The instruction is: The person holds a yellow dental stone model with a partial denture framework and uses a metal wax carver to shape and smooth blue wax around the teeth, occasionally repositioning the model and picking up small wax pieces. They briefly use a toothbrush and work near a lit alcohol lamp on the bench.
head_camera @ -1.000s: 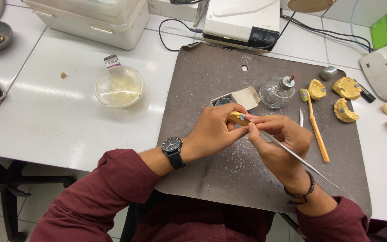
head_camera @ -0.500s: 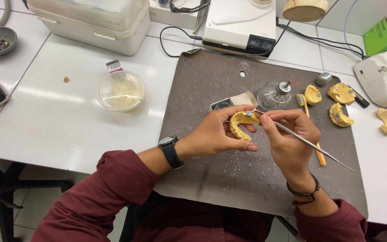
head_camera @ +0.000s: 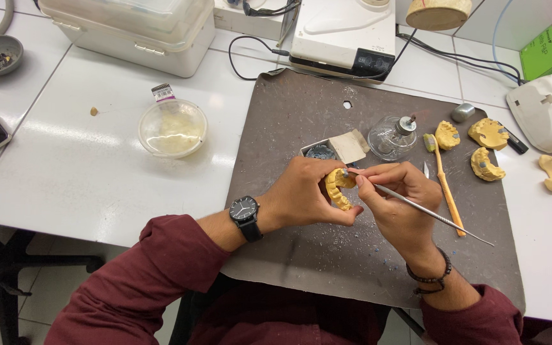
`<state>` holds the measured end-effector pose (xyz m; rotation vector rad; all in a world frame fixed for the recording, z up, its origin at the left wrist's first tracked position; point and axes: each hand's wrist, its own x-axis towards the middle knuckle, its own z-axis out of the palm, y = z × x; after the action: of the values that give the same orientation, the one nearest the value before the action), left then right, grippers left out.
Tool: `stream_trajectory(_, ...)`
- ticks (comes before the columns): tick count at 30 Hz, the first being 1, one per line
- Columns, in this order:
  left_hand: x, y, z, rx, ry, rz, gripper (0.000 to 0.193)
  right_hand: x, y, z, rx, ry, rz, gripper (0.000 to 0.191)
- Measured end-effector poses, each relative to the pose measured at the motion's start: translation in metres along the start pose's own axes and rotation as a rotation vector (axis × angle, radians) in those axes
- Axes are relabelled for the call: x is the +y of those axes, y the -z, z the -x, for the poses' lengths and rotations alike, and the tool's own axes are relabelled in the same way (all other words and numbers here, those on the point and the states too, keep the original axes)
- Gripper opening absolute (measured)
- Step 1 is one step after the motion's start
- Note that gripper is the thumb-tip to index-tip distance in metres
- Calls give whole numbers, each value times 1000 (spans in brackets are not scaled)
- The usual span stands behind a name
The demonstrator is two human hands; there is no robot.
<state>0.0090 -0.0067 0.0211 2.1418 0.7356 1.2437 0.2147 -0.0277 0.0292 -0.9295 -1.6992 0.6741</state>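
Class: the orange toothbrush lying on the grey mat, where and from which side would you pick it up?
Grip the orange toothbrush mid-handle, from above. It lies flat, bristled head at the far end beside the glass burner; the near end runs under the metal tool in the right hand, so the middle looks freest.

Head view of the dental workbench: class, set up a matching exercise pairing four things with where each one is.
Things:
1. yellow tooth model
2. thin metal tool
3. orange toothbrush
4. round plastic tub

Places:
A. lying on the dark mat, right of the hands
B. on the white table, left of the mat
C. gripped in the left hand
D. held in the right hand, tip at the model

Pairs: 1-C, 2-D, 3-A, 4-B
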Motion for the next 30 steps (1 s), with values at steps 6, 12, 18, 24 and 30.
stream_trajectory(6, -4, -3, 1, -1, -27, -24, 45, -1, -1, -1, -19, 29, 47, 13)
stream_trajectory(12, -5, -3, 2, 1, -26, -31, 44, -3, 0, -1, -35, 29, 26, 12)
stream_trajectory(18, -6, -4, 1, -21, -16, -32, 42, -4, -1, -2, -42, 40, 48, 12)
stream_trajectory(24, -5, -3, 3, -5, -19, -22, 42, -6, -3, -1, -27, 34, 64, 12)
stream_trajectory(30, -5, -3, 2, -20, -4, -35, 43, -6, -3, -1, -27, 53, 116, 12)
